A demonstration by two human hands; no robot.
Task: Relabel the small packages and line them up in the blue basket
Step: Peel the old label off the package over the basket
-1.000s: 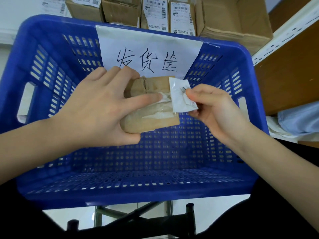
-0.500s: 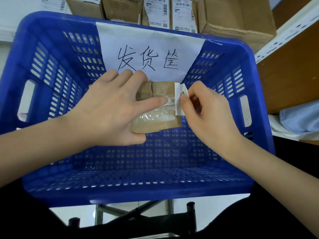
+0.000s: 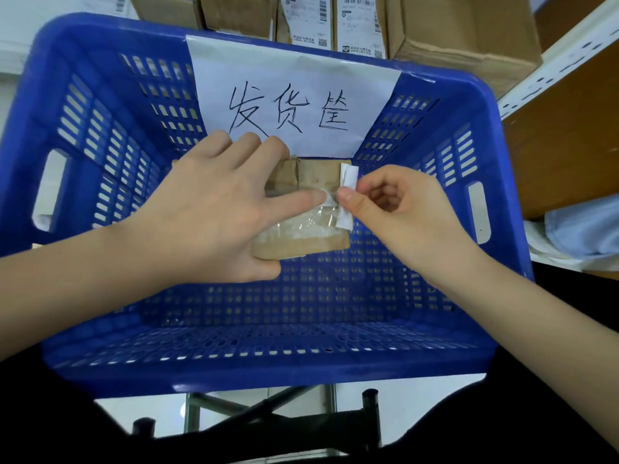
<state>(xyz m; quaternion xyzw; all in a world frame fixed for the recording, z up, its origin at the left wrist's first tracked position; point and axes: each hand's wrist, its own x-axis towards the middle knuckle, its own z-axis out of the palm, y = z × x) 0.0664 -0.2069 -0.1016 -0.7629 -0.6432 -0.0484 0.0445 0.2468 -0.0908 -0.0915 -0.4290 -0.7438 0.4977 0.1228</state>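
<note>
Over the blue basket (image 3: 100, 135), mid-frame, your left hand (image 3: 214, 209) holds the small brown package (image 3: 315, 177). Your right hand (image 3: 398, 209), which a second ago held the white label (image 3: 346, 195) peeled wide, now pinches it nearly folded at the package's edge; relabelling is unfinished. Labelled cardboard boxes (image 3: 462, 31) line the top of frame.

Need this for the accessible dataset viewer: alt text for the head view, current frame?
Over an empty blue basket, the left hand grips a small brown package while the right hand pinches a white label at the package's right edge. A handwritten paper sign hangs on the basket's far wall, with labelled cardboard boxes behind it.
</note>
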